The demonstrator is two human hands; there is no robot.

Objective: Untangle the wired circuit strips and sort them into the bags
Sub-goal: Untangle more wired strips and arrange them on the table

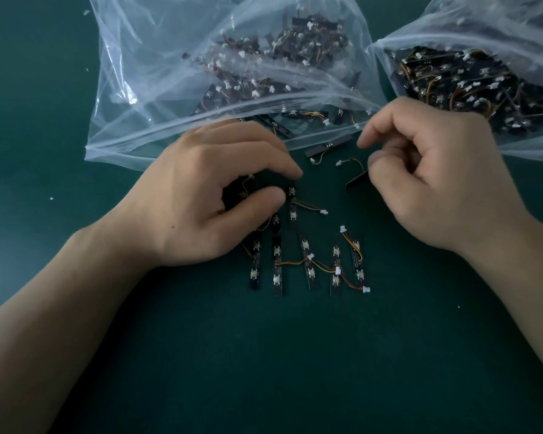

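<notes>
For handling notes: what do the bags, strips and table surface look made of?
Bags: thin clear plastic film, glossy; creases, glare, contents showing through. Strips: black matte circuit board, with metallic-looking buttons. Table surface: dark green, matte, no glare; possibly a mat, unclear.

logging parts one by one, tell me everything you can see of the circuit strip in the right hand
The circuit strip is a thin black board, tilted and seen nearly edge-on, one end hidden in the right hand, whose thumb and fingers pinch it. A short wire arcs from it to a small white connector.
</notes>
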